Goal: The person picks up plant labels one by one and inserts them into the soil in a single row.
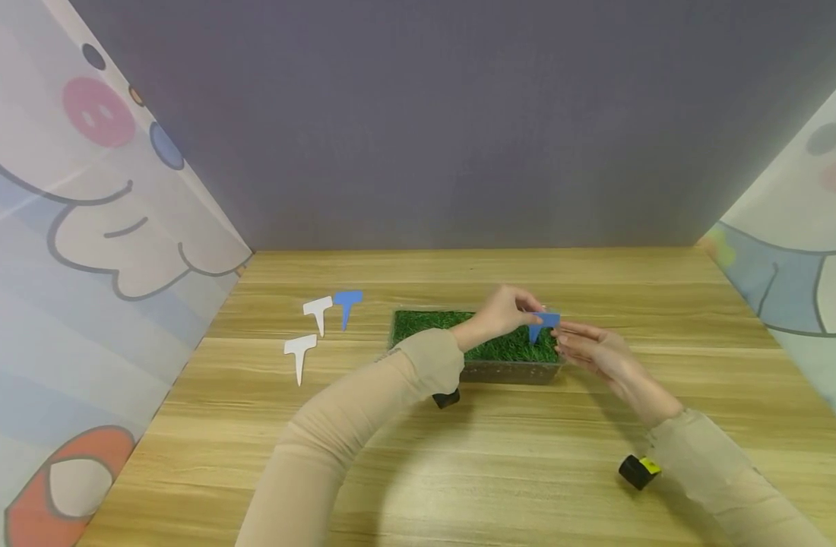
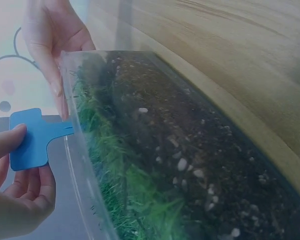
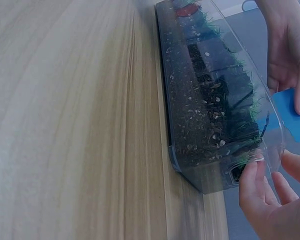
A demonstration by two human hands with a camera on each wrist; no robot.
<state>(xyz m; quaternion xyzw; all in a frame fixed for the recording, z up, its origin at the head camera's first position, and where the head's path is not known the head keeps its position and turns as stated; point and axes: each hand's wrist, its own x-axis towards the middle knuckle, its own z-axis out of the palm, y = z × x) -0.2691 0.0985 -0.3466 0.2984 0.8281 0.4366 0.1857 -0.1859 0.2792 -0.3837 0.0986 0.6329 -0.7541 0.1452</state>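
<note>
One person's left hand [image 1: 501,311] pinches a blue T-shaped tag [image 1: 547,319] over a clear rectangular box [image 1: 514,372] of green grass [image 1: 505,350]; the right hand [image 1: 604,354], fingers extended, touches its end.

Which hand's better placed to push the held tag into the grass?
Probably the left hand: it pinches the blue tag, stem toward the grass; the right hand is at the end of the container.

The head view looked from above the table [image 1: 527,479], facing forward and down, with the back wall [image 1: 459,129] in range. Both wrist views (each turned sideways) faced the planter's [image 1: 510,372] long side at close range; the two shared its soil [image 2: 210,150] and the blue label [image 2: 36,142].
</note>
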